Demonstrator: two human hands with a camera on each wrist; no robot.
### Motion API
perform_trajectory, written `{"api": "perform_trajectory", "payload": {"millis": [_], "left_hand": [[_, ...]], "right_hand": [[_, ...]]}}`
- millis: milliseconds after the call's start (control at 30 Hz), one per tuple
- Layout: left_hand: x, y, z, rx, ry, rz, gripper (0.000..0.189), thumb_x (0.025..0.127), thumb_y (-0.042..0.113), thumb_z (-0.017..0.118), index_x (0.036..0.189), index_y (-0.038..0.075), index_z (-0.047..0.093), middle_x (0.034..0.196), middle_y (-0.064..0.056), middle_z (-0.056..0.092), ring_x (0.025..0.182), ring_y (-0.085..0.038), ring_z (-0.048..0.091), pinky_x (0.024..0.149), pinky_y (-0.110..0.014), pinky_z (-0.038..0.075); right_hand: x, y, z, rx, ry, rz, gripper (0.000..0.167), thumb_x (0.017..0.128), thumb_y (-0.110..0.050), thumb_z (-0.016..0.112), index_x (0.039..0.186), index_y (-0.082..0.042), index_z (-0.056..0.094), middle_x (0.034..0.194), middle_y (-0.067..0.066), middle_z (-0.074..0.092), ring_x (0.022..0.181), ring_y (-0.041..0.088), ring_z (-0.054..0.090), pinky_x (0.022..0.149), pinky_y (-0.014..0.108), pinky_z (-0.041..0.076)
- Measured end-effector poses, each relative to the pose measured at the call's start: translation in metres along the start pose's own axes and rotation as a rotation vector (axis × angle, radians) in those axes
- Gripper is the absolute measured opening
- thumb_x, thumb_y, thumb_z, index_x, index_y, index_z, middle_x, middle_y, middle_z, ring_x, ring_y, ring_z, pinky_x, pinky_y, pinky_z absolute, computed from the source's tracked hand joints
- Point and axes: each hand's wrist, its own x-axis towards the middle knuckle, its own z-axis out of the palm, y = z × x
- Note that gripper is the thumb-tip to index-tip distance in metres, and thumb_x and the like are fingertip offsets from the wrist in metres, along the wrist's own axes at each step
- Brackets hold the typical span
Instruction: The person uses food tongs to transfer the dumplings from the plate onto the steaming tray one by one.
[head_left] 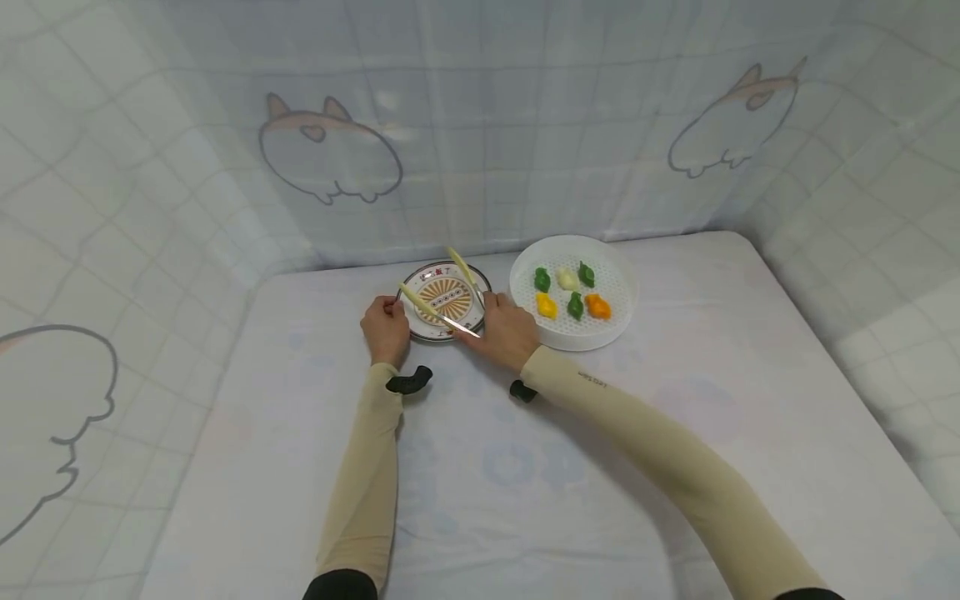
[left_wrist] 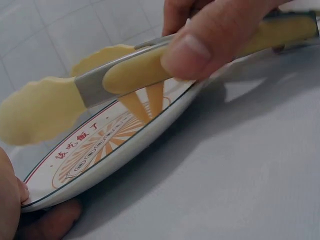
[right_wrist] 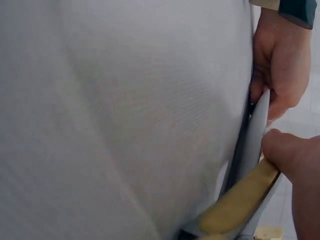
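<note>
My right hand (head_left: 506, 331) grips a pair of tongs (head_left: 417, 300) with yellow tips and yellow grip pads. The tongs' arms are spread over a round white plate (head_left: 453, 292) with a dark rim and an orange sunburst print. Nothing lies between the tips. At the plate's left edge, my left hand (head_left: 386, 333) pinches the rim. The left wrist view shows its thumb on top and a finger (left_wrist: 57, 220) underneath. In the right wrist view, the right thumb (right_wrist: 280, 150) rests on a yellow grip pad (right_wrist: 240, 200).
Right of the plate stands a white perforated round tray (head_left: 573, 340). On it sit several small lumpy pieces in green, pale yellow, yellow and orange, such as an orange piece (head_left: 597, 306). A white cloth (head_left: 487, 500) covers the table, and patterned curtains (head_left: 510, 150) hang around it.
</note>
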Motion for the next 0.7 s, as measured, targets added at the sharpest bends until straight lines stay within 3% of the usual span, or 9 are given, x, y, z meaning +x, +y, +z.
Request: {"api": "perform_trajectory", "payload": {"millis": [300, 467, 567, 700], "left_hand": [[-0.004, 0.000, -0.002, -0.042, 0.037, -0.003, 0.028, 0.108, 0.014, 0.057, 0.126, -0.002, 0.071, 0.106, -0.020, 0.071, 0.088, -0.026, 0.064, 0.071, -0.029, 0.048], [-0.002, -0.002, -0.006, -0.081, 0.050, -0.012, 0.028, 0.108, 0.014, 0.058, 0.126, -0.001, 0.072, 0.101, -0.017, 0.070, 0.067, -0.014, 0.060, 0.059, -0.019, 0.046], [-0.004, -0.004, -0.010, -0.126, 0.025, -0.020, 0.029, 0.108, 0.015, 0.056, 0.126, -0.002, 0.071, 0.095, -0.015, 0.067, 0.051, -0.008, 0.057, 0.048, -0.018, 0.048], [-0.007, -0.009, -0.019, -0.125, -0.016, -0.030, 0.030, 0.108, 0.015, 0.053, 0.125, -0.003, 0.069, 0.090, -0.012, 0.064, 0.045, -0.006, 0.058, 0.045, -0.021, 0.052]], "right_hand": [[0.003, -0.004, 0.001, -0.090, 0.012, -0.018, 0.092, 0.088, -0.080, 0.065, 0.134, 0.000, 0.061, 0.101, 0.012, 0.069, 0.067, 0.022, 0.063, 0.056, 0.035, 0.051], [0.004, -0.006, -0.001, -0.117, 0.011, -0.025, 0.094, 0.087, -0.082, 0.064, 0.131, 0.001, 0.063, 0.097, 0.011, 0.070, 0.066, 0.021, 0.063, 0.056, 0.035, 0.051], [0.003, -0.005, -0.001, -0.137, 0.006, -0.036, 0.096, 0.087, -0.083, 0.063, 0.130, 0.003, 0.064, 0.096, 0.011, 0.070, 0.065, 0.022, 0.064, 0.056, 0.036, 0.053], [0.003, -0.004, -0.002, -0.164, -0.022, -0.037, 0.100, 0.087, -0.083, 0.063, 0.133, 0.005, 0.062, 0.097, 0.012, 0.071, 0.063, 0.021, 0.063, 0.054, 0.036, 0.054]]}}
